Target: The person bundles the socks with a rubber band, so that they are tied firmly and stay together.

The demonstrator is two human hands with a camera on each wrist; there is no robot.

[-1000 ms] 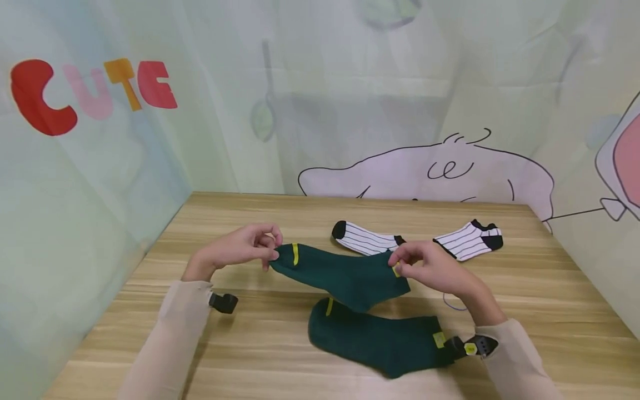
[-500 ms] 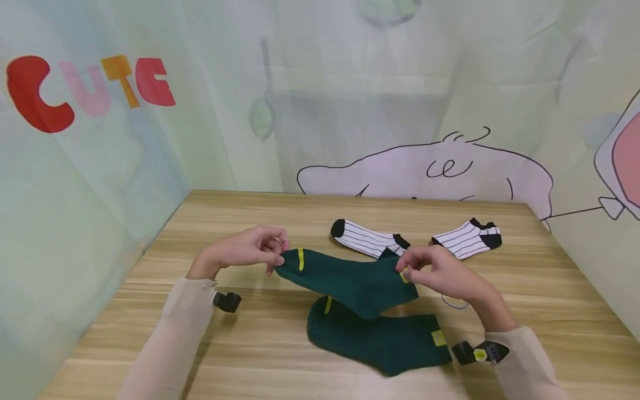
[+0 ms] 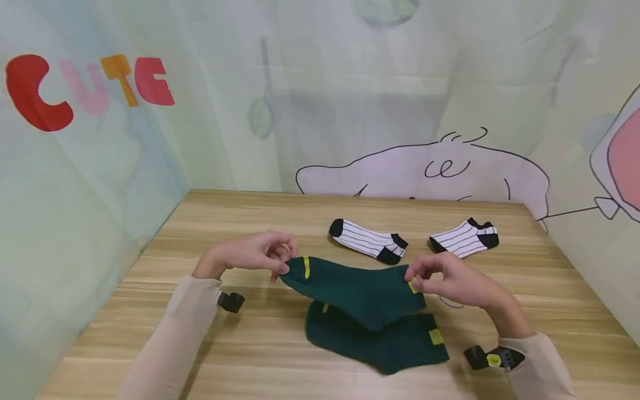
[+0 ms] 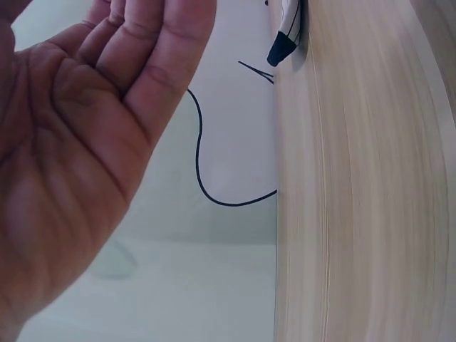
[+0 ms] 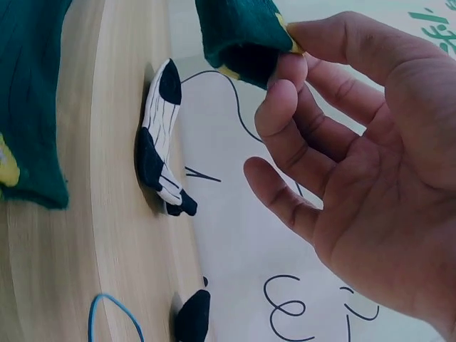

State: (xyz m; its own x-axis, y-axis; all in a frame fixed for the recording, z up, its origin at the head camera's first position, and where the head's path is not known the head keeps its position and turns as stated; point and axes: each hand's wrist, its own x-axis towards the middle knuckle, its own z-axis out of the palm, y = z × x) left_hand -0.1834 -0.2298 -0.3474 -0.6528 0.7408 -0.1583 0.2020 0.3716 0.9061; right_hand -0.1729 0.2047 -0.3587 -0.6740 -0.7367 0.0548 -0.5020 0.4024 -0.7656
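The upper green sock (image 3: pixel 355 286) is pinched at both ends by left hand (image 3: pixel 254 253) and right hand (image 3: pixel 457 278), probably to be held extended above the table (image 3: pixel 250 350), near the lower green sock (image 3: pixel 370 347).

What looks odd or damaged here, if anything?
A thin blue loop on the table, seen beside the right hand, looks stray, its colour unlike the wood; thread or mark, I can't tell. The held green sock shows no visible damage.

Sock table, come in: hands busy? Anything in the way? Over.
Left hand pinching a green sock by the toe, right hand by the cuff. Held up, partly hiding another green sock. Striped socks farther back, seemingly not in the way.
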